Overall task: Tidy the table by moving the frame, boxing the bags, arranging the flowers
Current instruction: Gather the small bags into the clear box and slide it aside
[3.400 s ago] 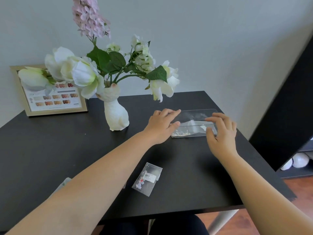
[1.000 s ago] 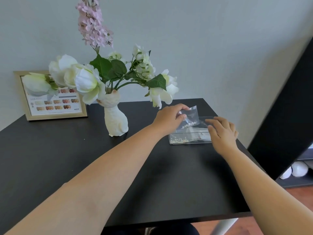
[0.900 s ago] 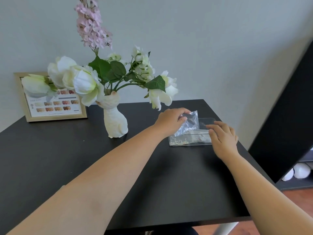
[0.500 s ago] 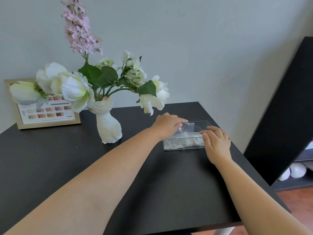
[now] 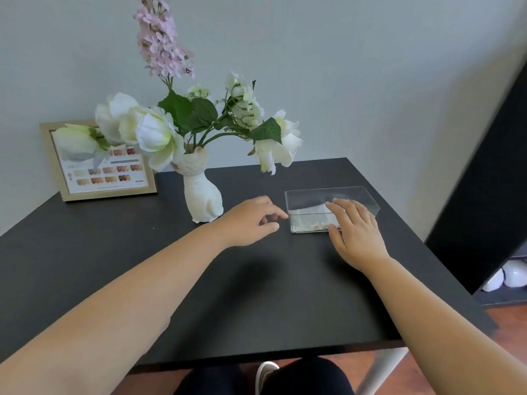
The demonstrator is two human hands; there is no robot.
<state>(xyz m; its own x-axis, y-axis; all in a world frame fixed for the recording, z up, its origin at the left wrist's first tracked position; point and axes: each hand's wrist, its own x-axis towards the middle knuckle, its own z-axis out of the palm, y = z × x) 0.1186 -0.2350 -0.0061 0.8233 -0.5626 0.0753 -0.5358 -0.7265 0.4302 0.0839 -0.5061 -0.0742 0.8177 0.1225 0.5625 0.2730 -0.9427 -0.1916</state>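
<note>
A clear plastic box (image 5: 353,195) sits on the black table (image 5: 256,295) at the right, with small clear bags (image 5: 309,216) lying inside it. My right hand (image 5: 355,226) rests flat on the box's near right edge, fingers spread. Just left of the box hovers my left hand (image 5: 252,220), holding nothing, its fingers loosely curled and apart. A white vase (image 5: 201,195) with white and pink flowers (image 5: 159,129) stands at the back centre. A wooden picture frame (image 5: 99,163) leans against the wall at the back left, partly hidden by a bloom.
A dark shelf unit (image 5: 493,201) stands right of the table, with white round objects (image 5: 510,277) low inside it. The table's near edge runs just above my knees. The wall is close behind the vase and frame.
My left hand put a clear bag into the box, let go of it and drew back to the left. My right hand stayed on the box.
</note>
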